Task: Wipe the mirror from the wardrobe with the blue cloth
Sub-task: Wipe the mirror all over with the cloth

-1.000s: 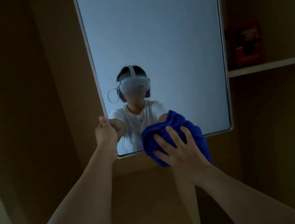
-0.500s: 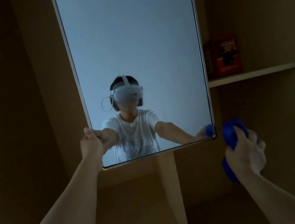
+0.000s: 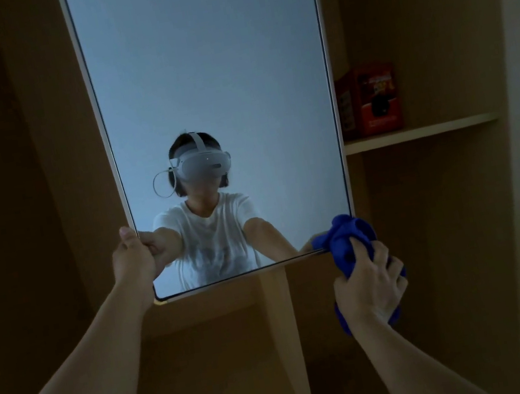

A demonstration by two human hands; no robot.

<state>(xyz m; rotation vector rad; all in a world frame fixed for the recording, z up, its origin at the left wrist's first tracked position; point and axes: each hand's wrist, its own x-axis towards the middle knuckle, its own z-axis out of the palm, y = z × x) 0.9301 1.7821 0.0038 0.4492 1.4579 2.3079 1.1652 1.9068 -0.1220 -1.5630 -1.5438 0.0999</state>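
Mirror [image 3: 202, 68] standing tall and slightly tilted in front of the wardrobe [image 3: 427, 14], lower edge hanging above a shelf. Left hand [image 3: 133, 261] gripping the mirror's lower left edge, thumb up along the frame. Right hand [image 3: 370, 288] clutching the bunched cloth [image 3: 345, 241], pressing it against the mirror's lower right corner, blue folds spilling above and below the fingers. Reflecting in the glass: a person in a white shirt wearing a headset, both arms reaching forward. Sitting on the shelf [image 3: 420, 132] just right of the mirror: a red box [image 3: 370, 101]. Dim lighting throughout, wooden panels surrounding everything.
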